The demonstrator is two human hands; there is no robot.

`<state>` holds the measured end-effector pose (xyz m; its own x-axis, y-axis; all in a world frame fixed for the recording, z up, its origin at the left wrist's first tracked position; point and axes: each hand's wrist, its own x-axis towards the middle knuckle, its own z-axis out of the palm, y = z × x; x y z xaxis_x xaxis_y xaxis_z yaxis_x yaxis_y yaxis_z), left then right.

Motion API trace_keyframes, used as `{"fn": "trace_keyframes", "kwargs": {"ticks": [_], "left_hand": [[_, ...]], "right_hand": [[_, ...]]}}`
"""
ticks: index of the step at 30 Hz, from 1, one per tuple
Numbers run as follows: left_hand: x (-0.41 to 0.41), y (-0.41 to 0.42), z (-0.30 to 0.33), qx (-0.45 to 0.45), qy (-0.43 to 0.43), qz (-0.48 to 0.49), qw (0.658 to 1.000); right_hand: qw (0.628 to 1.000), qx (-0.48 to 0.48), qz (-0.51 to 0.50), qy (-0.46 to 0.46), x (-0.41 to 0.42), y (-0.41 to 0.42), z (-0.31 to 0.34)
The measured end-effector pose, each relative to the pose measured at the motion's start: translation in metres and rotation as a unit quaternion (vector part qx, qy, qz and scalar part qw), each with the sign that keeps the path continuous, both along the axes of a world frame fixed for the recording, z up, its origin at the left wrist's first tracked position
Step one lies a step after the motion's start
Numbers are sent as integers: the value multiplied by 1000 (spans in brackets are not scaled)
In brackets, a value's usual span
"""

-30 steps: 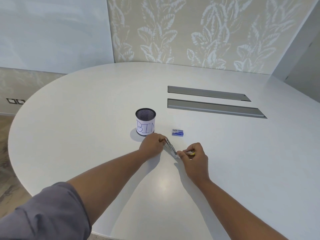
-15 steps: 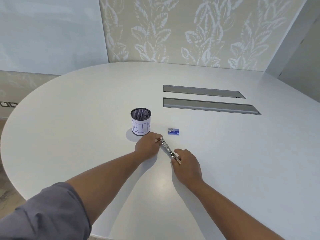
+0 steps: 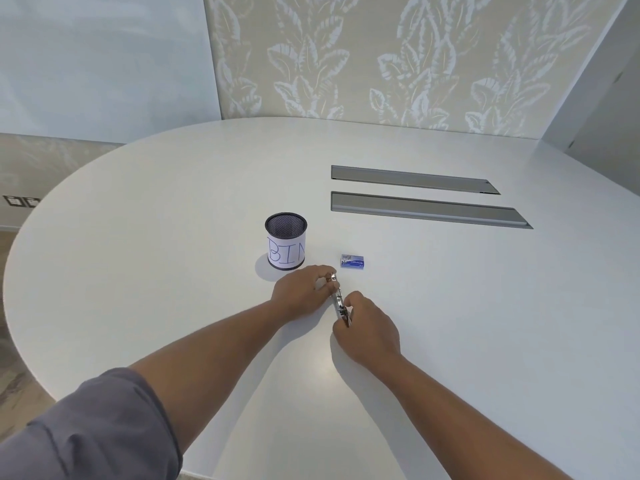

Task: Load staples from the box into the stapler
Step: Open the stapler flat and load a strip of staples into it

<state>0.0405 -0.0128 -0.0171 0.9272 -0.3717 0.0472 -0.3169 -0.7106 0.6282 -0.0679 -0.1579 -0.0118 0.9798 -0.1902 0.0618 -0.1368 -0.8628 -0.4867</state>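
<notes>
A small metal stapler (image 3: 338,300) lies between my hands on the white table (image 3: 138,237), its shiny rail showing. My left hand (image 3: 303,292) pinches its far end with the fingertips. My right hand (image 3: 367,329) grips its near end, covering that part. A small blue staple box (image 3: 352,261) rests on the table just beyond the stapler, apart from both hands; its lid looks closed.
A black mesh cup (image 3: 286,241) with a white label reading "BIN" stands left of the box. Two long grey slots (image 3: 426,208) are set into the table farther back on the right. A patterned wall rises behind the table.
Both hands have stayed on the stapler. The right hand slid up along its near end and the stapler turned to point more straight away from me.
</notes>
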Motion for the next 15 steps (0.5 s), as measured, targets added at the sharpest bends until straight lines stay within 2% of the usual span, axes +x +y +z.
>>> {"fn": "trace_keyframes", "kwargs": {"ticks": [8, 15], "left_hand": [[8, 1, 4, -27, 14, 2, 1000], [8, 3, 4, -19, 8, 5, 1000]], "right_hand": [[996, 48, 78, 12, 19, -11, 2], [993, 50, 100, -31, 38, -25, 0]]}}
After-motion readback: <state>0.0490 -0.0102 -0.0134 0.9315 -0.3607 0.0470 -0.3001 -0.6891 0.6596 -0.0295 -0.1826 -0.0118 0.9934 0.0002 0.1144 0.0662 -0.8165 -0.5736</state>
